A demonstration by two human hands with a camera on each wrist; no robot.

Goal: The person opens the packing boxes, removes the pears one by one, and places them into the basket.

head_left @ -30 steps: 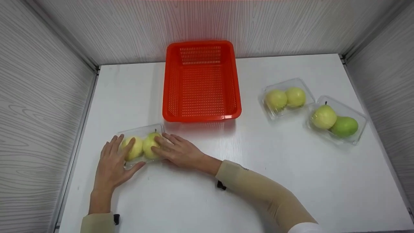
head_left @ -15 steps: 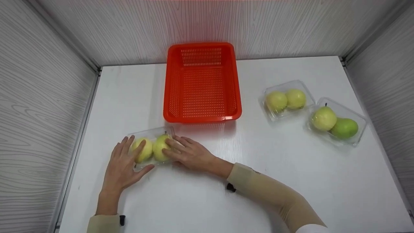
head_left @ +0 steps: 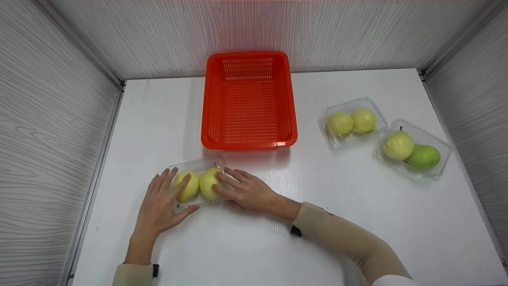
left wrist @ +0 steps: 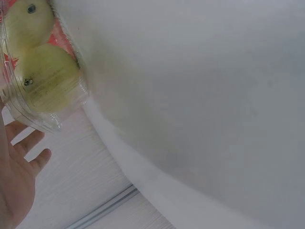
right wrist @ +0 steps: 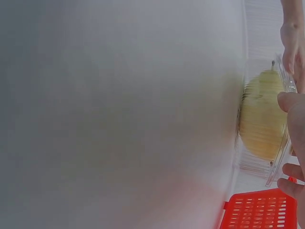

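Fruit pack (head_left: 203,186) is seemingly being positioned by left hand (head_left: 158,204) and right hand (head_left: 253,194), fingers apart, basket (head_left: 250,145) toward one o'clock; even pressure is needed next.

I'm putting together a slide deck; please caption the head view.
Left hand and right hand on a clear box of yellow-green fruit, red basket beyond, two more fruit boxes at right.

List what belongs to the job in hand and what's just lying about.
In the job:
left hand
right hand
clear plastic box between them, holding two yellow-green fruits

Untouched, seemingly lying about:
red perforated plastic basket
second clear plastic fruit box
rightmost clear plastic fruit box
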